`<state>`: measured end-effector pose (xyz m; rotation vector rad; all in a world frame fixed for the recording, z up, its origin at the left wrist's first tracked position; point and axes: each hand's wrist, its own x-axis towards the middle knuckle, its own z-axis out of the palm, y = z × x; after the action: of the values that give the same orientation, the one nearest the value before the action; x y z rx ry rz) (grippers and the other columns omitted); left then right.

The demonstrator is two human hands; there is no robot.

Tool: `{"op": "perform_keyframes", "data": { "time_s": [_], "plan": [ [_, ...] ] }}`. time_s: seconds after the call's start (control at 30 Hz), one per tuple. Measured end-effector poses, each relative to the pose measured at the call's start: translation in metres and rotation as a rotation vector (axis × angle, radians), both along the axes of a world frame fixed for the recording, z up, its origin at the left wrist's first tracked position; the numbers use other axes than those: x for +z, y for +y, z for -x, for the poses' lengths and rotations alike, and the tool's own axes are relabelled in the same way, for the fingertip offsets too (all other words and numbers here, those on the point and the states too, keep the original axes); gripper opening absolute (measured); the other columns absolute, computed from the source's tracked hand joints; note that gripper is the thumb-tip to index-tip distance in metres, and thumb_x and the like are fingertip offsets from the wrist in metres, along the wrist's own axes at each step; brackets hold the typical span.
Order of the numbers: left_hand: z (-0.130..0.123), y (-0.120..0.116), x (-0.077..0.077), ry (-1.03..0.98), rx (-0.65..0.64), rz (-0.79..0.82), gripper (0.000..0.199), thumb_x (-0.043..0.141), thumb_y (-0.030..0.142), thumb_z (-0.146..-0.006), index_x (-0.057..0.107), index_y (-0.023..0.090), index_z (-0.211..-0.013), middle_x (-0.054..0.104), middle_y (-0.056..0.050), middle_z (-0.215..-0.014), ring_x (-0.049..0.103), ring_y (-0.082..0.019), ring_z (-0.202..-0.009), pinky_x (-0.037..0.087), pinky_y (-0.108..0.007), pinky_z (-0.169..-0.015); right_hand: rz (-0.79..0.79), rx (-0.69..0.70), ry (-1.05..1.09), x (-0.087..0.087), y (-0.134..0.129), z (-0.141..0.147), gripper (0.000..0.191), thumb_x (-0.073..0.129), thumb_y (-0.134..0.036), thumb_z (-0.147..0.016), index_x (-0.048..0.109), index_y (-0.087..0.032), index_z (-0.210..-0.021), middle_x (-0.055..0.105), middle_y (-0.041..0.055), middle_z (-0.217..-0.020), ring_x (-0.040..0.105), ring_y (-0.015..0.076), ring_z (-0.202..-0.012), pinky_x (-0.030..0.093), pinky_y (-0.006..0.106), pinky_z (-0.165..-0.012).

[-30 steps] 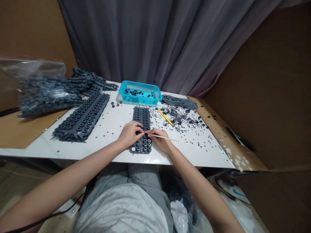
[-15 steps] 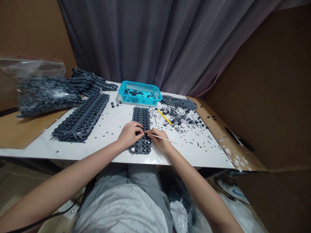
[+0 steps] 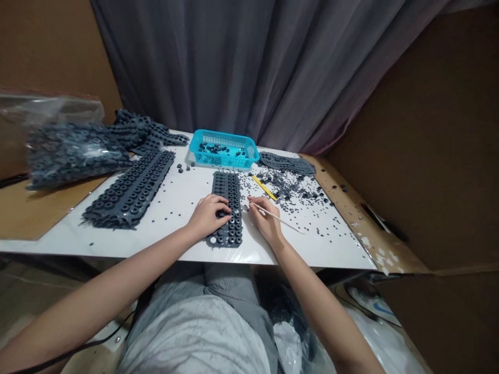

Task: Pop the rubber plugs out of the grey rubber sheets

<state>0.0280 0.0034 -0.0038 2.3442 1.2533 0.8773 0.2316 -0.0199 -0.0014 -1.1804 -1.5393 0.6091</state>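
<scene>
A dark grey rubber sheet with rows of round rings lies lengthwise on the white table. My left hand rests on its left side, thumb and fingers curled around a small gap over the rings; whether they pinch the sheet is too small to tell. Just right of the sheet, my right hand holds a thin white stick that points down to the right. Its fingertips are off the sheet. Near them lies a yellow tool among small dark discs.
A blue basket with black pieces stands behind the sheet. Stacked ring sheets and a clear bag of dark parts are at the left. More strips and scattered bits lie at the right.
My right hand has moved right, away from the sheet and my left hand, taking the white stick with it. My left hand stays nearly in place.
</scene>
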Motion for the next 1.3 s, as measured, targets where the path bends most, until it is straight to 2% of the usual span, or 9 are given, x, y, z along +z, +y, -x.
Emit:
{"op": "perform_keyframes", "data": {
  "time_s": [0.1,0.33,0.53,0.63,0.73,0.83,0.93,1.03,1.3],
  "plan": [
    [0.001,0.001,0.000,0.002,-0.003,-0.005,0.010,0.067,0.025,-0.076,0.072,0.022,-0.084,0.065,-0.005,-0.109,0.055,-0.024,-0.105,0.042,-0.044,-0.093,-0.033,-0.040,-0.041,0.001,0.000,0.000,0.015,0.060,-0.034,-0.082,0.063,-0.020,-0.080,0.069,0.0084,-0.093,0.064,0.0235,-0.092,0.049,0.036,-0.082],
    [0.006,-0.003,0.000,0.037,-0.050,-0.046,0.015,0.060,0.026,-0.082,0.073,0.026,-0.090,0.063,-0.003,-0.116,0.050,-0.025,-0.112,0.039,-0.045,-0.095,0.134,-0.016,0.045,0.000,-0.003,0.001,0.014,0.062,-0.032,-0.076,0.061,-0.019,-0.073,0.058,-0.0011,-0.058,0.051,0.0137,-0.052,0.040,0.025,-0.050],
    [0.012,0.000,0.010,0.144,-0.164,-0.084,0.022,0.054,0.028,-0.086,0.073,0.031,-0.097,0.058,-0.001,-0.128,0.042,-0.028,-0.123,0.033,-0.051,-0.100,0.148,-0.008,0.117,-0.003,0.000,-0.004,0.013,0.064,-0.031,-0.073,0.064,-0.018,-0.074,0.062,-0.0004,-0.062,0.054,0.0136,-0.055,0.042,0.025,-0.052],
    [0.025,-0.003,0.025,0.033,-0.081,-0.097,0.021,0.054,0.030,-0.087,0.071,0.026,-0.098,0.059,-0.004,-0.125,0.046,-0.025,-0.120,0.036,-0.048,-0.100,0.154,-0.002,0.137,0.001,-0.008,-0.005,0.014,0.066,-0.031,-0.073,0.066,-0.018,-0.076,0.065,0.0012,-0.065,0.058,0.0149,-0.058,0.045,0.026,-0.053],
    [0.041,-0.024,0.035,-0.006,0.028,-0.126,0.018,0.056,0.030,-0.085,0.071,0.023,-0.092,0.060,-0.006,-0.122,0.048,-0.025,-0.117,0.038,-0.045,-0.100,0.121,0.065,0.062,0.009,-0.028,0.002,0.012,0.065,-0.029,-0.078,0.069,-0.018,-0.080,0.070,0.0051,-0.074,0.063,0.0171,-0.065,0.049,0.027,-0.057],
    [0.053,-0.056,0.027,0.110,-0.090,-0.168,0.017,0.057,0.031,-0.085,0.071,0.028,-0.095,0.059,-0.003,-0.125,0.046,-0.025,-0.120,0.036,-0.046,-0.101,-0.059,0.277,-0.114,0.013,-0.048,0.015,0.012,0.062,-0.027,-0.083,0.070,-0.019,-0.088,0.071,0.0083,-0.083,0.066,0.0190,-0.075,0.053,0.031,-0.067],
    [0.059,-0.079,0.010,0.227,-0.186,-0.150,0.031,0.059,0.037,-0.084,0.064,0.033,-0.114,0.050,-0.002,-0.137,0.041,-0.029,-0.126,0.035,-0.049,-0.101,-0.205,0.397,-0.250,0.010,-0.055,0.027,0.011,0.059,-0.026,-0.087,0.069,-0.021,-0.090,0.072,0.0090,-0.089,0.065,0.0197,-0.085,0.053,0.034,-0.076],
    [0.061,-0.084,-0.001,0.249,-0.182,-0.138,0.034,0.057,0.036,-0.086,0.061,0.035,-0.120,0.046,-0.002,-0.142,0.038,-0.030,-0.129,0.034,-0.051,-0.103,-0.219,0.434,-0.293,0.005,-0.053,0.031,0.013,0.055,-0.025,-0.089,0.067,-0.022,-0.091,0.072,0.0103,-0.095,0.065,0.0202,-0.091,0.053,0.037,-0.081],
    [0.062,-0.085,-0.006,0.212,-0.169,-0.191,0.023,0.057,0.033,-0.086,0.069,0.033,-0.106,0.054,-0.002,-0.134,0.044,-0.028,-0.124,0.038,-0.048,-0.100,-0.197,0.467,-0.425,0.002,-0.049,0.027,0.014,0.050,-0.024,-0.092,0.063,-0.020,-0.096,0.070,0.0117,-0.106,0.063,0.0206,-0.099,0.051,0.037,-0.086]
  ]
}}
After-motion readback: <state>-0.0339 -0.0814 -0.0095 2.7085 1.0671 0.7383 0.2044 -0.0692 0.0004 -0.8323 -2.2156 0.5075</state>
